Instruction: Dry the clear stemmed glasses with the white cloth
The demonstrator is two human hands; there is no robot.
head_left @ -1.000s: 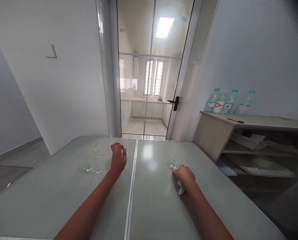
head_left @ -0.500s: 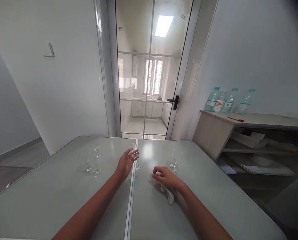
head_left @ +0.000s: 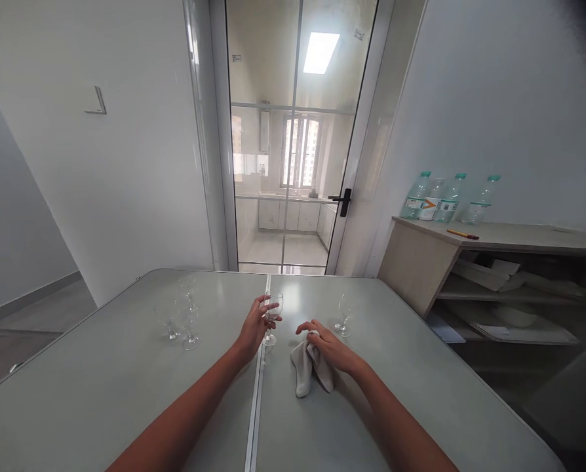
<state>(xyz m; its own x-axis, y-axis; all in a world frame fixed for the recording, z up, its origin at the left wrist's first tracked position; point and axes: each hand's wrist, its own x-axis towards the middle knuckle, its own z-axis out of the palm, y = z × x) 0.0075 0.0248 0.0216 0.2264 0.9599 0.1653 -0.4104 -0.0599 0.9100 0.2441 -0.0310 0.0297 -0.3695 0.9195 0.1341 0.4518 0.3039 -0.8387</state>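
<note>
A clear stemmed wine glass (head_left: 275, 307) is held by my left hand (head_left: 252, 329) near the table's middle seam, its bowl upward and nearly upright. The fingers wrap around the bowl and stem; whether its foot touches the table I cannot tell. To the right, my right hand (head_left: 328, 345) pinches a pale cloth (head_left: 303, 372) that hangs in folds towards the tabletop, with the index finger stretched out. Just beyond that hand stands another stemmed glass (head_left: 343, 321). Several more clear glasses (head_left: 191, 337) are grouped on the left part of the table.
The grey-green table (head_left: 101, 393) has a metal seam down its middle. Behind it is a glazed door (head_left: 293, 151) with a black handle (head_left: 343, 202). At right, a wooden shelf unit (head_left: 421, 262) carries several plastic bottles (head_left: 450, 200) and a yellow-red pen (head_left: 463, 234).
The glass in my left hand has turned from tilted to nearly upright. My right hand has lifted the cloth slightly, and it now hangs down in two folds.
</note>
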